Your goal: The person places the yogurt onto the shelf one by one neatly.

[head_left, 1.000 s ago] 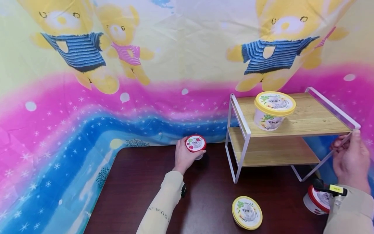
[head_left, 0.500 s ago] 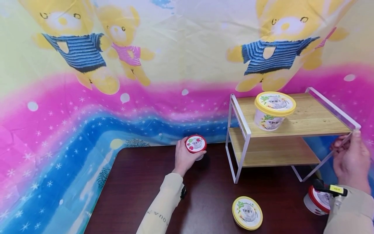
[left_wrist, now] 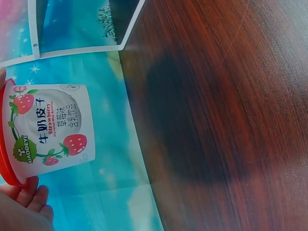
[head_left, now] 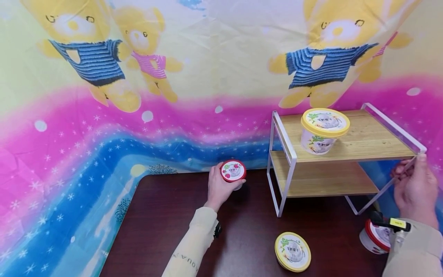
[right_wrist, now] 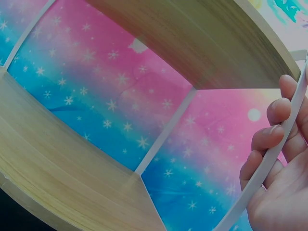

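My left hand (head_left: 219,187) grips a strawberry milk cup (left_wrist: 55,127) by its red lid (head_left: 233,171), near the table's back edge. In the left wrist view the cup appears off the tabletop, and a dark shadow lies on the wood. My right hand (head_left: 416,190) holds the right front leg of a two-tier shelf rack (head_left: 372,132), fingers curled round the white metal bar (right_wrist: 272,159). A yellow-lidded cup (head_left: 323,130) stands on the upper board, at its left end.
Another yellow-lidded cup (head_left: 293,252) stands on the dark wooden table (head_left: 155,223) in front of the rack. A red-lidded cup (head_left: 375,236) sits at the right, partly hidden by my right sleeve. Behind hangs a printed bear backdrop (head_left: 214,77).
My left hand has shifted very slightly right with the strawberry milk cup. The right hand and the rack stay where they were.
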A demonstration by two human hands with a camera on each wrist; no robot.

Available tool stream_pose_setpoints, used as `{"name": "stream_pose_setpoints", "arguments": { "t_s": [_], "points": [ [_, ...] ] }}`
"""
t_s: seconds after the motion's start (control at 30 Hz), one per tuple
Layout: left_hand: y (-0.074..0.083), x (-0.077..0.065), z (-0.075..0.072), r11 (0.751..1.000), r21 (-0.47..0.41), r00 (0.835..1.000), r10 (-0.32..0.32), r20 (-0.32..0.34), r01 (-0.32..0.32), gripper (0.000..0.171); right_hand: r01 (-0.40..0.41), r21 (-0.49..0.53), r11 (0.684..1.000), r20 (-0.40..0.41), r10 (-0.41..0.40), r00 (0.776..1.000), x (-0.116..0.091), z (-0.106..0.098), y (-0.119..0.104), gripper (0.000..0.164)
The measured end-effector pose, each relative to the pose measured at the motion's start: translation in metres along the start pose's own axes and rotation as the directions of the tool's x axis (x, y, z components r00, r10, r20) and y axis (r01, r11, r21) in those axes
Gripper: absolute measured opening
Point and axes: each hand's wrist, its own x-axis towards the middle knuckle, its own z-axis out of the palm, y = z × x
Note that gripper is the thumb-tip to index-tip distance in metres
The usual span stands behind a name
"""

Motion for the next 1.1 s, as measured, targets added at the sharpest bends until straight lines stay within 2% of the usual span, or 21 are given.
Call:
{"name": "stream_pose_setpoints", "arguments": {
  "t_s": [0.5, 0.77, 1.1],
  "points": [
    [0.004, -0.006, -0.001, 1.000, 0.002, 1.000, 0.015, 0.002, -0.015, 0.103, -0.005, 0.003, 1.000, 0.013, 0.004, 1.000, 0.000, 0.001, 0.000, 0.044],
    [0.009, -0.008, -0.001, 1.000, -0.004, 1.000, 0.014, 0.023, -0.014, 0.103, 0.017, 0.011, 1.000, 0.007, -0.017, 1.000, 0.001, 0.000, 0.002, 0.045],
    [0.013, -0.010, -0.001, 1.000, 0.016, 0.999, 0.025, 0.037, -0.025, 0.104, 0.006, -0.015, 1.000, 0.005, -0.006, 1.000, 0.001, -0.001, 0.001, 0.046]
  ]
}}
